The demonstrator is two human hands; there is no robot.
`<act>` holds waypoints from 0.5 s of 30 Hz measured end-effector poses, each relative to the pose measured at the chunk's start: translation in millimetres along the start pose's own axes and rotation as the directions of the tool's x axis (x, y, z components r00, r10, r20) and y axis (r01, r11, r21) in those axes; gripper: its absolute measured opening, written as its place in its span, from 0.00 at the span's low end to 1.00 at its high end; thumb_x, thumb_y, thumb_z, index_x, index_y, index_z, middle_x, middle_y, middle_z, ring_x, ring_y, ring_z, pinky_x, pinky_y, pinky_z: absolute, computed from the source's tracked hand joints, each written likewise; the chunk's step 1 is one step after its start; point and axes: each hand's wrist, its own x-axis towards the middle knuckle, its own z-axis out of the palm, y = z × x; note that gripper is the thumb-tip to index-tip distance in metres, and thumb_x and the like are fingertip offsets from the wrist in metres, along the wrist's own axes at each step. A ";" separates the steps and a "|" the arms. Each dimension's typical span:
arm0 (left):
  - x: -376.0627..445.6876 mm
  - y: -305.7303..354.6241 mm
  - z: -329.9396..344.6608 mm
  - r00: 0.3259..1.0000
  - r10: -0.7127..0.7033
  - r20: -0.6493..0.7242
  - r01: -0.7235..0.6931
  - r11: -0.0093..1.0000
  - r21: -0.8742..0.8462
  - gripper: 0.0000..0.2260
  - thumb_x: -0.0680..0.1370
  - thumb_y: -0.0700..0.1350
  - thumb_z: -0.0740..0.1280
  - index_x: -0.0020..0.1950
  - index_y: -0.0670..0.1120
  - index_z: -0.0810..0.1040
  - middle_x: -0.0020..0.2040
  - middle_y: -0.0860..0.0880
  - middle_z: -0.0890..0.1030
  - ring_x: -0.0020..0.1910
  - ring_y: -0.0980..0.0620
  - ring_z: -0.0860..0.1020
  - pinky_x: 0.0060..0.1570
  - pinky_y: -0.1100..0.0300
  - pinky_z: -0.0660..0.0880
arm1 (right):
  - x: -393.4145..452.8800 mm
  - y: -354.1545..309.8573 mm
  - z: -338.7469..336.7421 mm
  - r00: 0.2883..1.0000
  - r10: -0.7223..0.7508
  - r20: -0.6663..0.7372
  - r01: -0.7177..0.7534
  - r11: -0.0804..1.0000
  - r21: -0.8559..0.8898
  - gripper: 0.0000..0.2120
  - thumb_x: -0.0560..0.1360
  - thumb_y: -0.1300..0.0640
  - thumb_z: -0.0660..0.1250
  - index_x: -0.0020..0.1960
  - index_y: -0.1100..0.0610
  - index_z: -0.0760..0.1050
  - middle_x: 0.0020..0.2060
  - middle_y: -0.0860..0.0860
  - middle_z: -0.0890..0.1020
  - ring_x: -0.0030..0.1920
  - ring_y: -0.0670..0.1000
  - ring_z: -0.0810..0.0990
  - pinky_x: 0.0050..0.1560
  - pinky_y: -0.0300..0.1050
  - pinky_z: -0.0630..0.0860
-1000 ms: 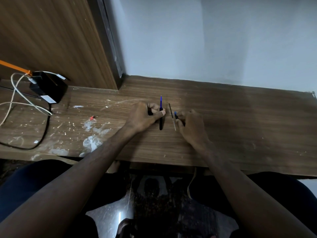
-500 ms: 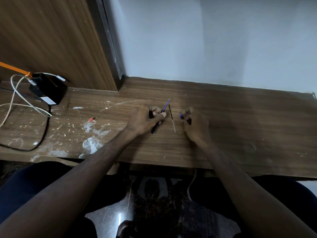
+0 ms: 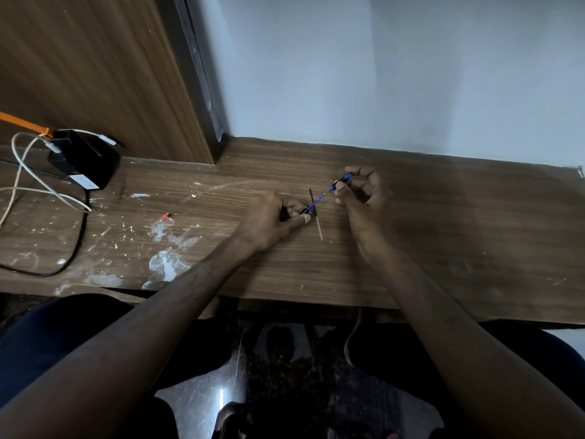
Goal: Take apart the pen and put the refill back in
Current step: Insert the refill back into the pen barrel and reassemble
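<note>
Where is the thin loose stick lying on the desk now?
In the head view, the thin stick lies flat on the wooden desk near its middle, between the left hand and the right hand.

The right hand (image 3: 361, 198) has lifted its blue pen piece (image 3: 340, 182) up to the refill's (image 3: 316, 202) tip.
</note>
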 end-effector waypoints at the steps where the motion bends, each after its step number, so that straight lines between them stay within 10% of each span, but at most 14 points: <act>1: 0.1 0.2 0.3 1.000 0.001 0.001 -0.001 1.000 -0.001 0.10 0.80 0.49 0.75 0.40 0.51 0.82 0.32 0.59 0.78 0.32 0.64 0.76 0.36 0.74 0.66 | -0.1 0.7 -0.5 1.000 -0.001 -0.002 0.001 1.000 -0.009 0.11 0.78 0.62 0.73 0.60 0.55 0.80 0.47 0.57 0.89 0.46 0.62 0.87 0.55 0.61 0.81; 8: 0.4 -1.1 1.7 1.000 0.016 0.006 -0.016 0.999 0.037 0.11 0.80 0.49 0.75 0.43 0.42 0.84 0.38 0.47 0.84 0.39 0.49 0.81 0.37 0.73 0.66 | -1.2 0.8 -0.4 0.999 0.020 0.025 -0.019 0.999 -0.051 0.12 0.77 0.63 0.73 0.59 0.54 0.81 0.46 0.57 0.89 0.42 0.55 0.82 0.55 0.63 0.80; 15: -0.6 -2.2 0.9 1.000 0.012 0.010 -0.013 0.999 0.037 0.08 0.79 0.48 0.76 0.44 0.45 0.86 0.38 0.51 0.85 0.37 0.55 0.80 0.41 0.62 0.71 | -1.6 0.0 -0.6 0.997 0.066 0.046 -0.065 0.997 -0.036 0.13 0.77 0.63 0.73 0.60 0.55 0.81 0.45 0.55 0.89 0.40 0.53 0.83 0.55 0.68 0.82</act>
